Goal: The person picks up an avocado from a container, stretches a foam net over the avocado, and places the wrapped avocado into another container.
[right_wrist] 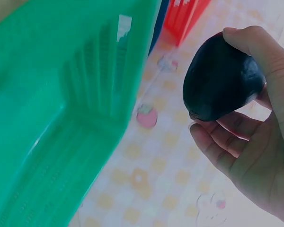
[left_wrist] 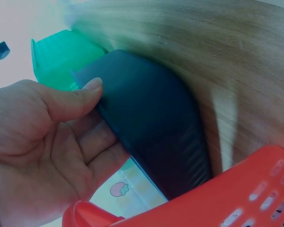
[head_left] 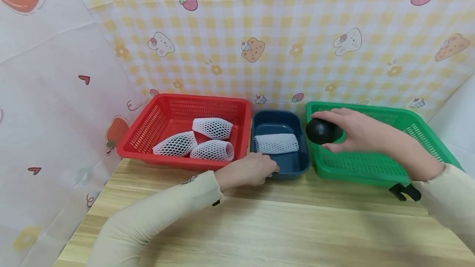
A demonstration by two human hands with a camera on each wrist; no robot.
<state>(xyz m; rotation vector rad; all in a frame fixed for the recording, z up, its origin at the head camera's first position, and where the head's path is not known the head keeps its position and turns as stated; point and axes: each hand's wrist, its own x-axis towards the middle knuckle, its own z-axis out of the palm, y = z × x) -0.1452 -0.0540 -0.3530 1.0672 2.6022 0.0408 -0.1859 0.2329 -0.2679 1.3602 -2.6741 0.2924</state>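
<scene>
My right hand (head_left: 358, 132) grips a dark, nearly black avocado (head_left: 320, 131) between thumb and fingers, above the left end of the green basket (head_left: 323, 172). The right wrist view shows the avocado (right_wrist: 220, 78) whole, with its stem end near the fingertips. My left hand (head_left: 250, 169) holds the near rim of a dark blue bin (head_left: 287, 165); in the left wrist view the thumb lies on the bin's outer wall (left_wrist: 146, 104) and the fingers go over the rim. A white foam net sleeve (head_left: 276, 143) lies across the inside of this bin.
Left of the bin stands a red basket (head_left: 144, 158) with three white foam net sleeves (head_left: 212, 128); what they contain is unclear. The containers stand in a row on a wooden table (head_left: 282, 230), against a checked cloth backdrop (head_left: 222, 24).
</scene>
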